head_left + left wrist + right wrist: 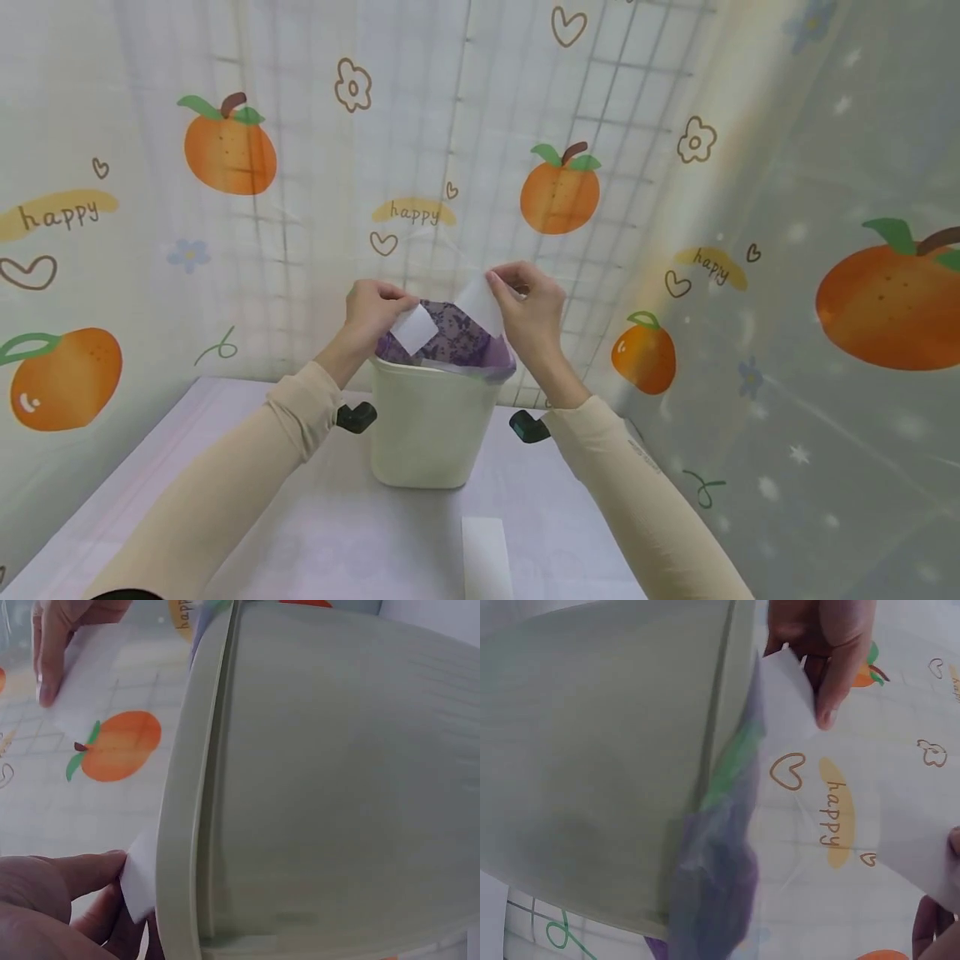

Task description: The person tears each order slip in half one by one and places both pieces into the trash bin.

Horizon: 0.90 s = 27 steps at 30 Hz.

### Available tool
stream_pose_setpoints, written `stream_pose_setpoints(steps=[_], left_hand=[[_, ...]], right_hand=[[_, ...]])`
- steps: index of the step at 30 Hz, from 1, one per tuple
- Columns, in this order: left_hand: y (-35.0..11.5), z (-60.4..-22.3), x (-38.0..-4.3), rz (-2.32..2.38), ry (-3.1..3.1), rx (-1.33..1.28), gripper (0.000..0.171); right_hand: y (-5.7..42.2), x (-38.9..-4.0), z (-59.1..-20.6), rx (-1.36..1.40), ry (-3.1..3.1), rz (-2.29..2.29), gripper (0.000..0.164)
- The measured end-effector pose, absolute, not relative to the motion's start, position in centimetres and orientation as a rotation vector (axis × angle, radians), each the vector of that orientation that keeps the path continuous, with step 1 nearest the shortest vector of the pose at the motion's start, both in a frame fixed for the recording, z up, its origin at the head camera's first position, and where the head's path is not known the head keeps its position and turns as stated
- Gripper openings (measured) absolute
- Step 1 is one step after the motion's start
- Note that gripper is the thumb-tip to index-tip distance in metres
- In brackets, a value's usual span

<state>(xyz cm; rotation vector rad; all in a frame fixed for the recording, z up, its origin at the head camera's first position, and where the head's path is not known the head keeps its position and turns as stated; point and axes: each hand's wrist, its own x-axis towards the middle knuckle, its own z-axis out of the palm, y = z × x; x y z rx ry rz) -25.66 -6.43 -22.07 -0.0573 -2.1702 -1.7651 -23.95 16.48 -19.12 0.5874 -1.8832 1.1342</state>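
A cream-white bin [427,429] stands upright on the table, with a purple film liner [497,357] folded over part of its rim. Dark floral patterning [457,333] shows inside its mouth. My left hand [371,315] pinches a small white piece of paper [415,331] at the left of the opening. Over the right side, my right hand [534,308] holds a larger white sheet [480,304] between thumb and fingers. In the left wrist view, the left hand's paper [139,877] is right at the bin's rim [180,795]. The liner [720,877] hangs outside the rim in the right wrist view.
A white strip [486,558] lies on the pale table [337,533] in front of the bin. Behind and to the right hang curtains printed with oranges [561,196], with a wire grid behind the back one. Black wrist devices [356,417] sit by both sleeves.
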Motion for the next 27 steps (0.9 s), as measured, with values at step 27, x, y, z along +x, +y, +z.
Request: stream_pose_setpoints(steps=[27], left_hand=[[-9.1, -23.5, -25.9, -1.593, -2.206, -0.110, 0.037]], right_hand=[[20.1, -26.2, -24.0, 0.374, -2.223, 1.029, 0.029]])
